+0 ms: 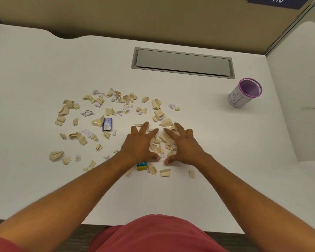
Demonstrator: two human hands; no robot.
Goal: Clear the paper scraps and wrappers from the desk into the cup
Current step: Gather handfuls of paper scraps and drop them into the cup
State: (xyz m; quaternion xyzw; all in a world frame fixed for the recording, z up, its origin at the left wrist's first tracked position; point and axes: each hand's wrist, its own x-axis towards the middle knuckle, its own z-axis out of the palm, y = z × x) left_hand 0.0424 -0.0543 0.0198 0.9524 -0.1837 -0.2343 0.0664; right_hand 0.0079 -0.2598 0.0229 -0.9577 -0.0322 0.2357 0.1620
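Several tan and white paper scraps [109,111] lie scattered over the middle of the white desk [43,70]. A blue-purple wrapper [107,124] lies among them, and a blue-yellow wrapper [141,166] sits under my left wrist. My left hand [140,144] and my right hand [184,144] rest flat on the desk, fingers spread, cupping a small heap of scraps [161,142] between them. The purple mesh cup [245,92], wrapped in white paper, stands upright at the far right, well apart from both hands.
A grey cable hatch [183,62] is set into the desk behind the scraps. Beige partition walls close the back and right. A white side panel [309,106] rises at the right. The desk's front edge runs just before my red shirt.
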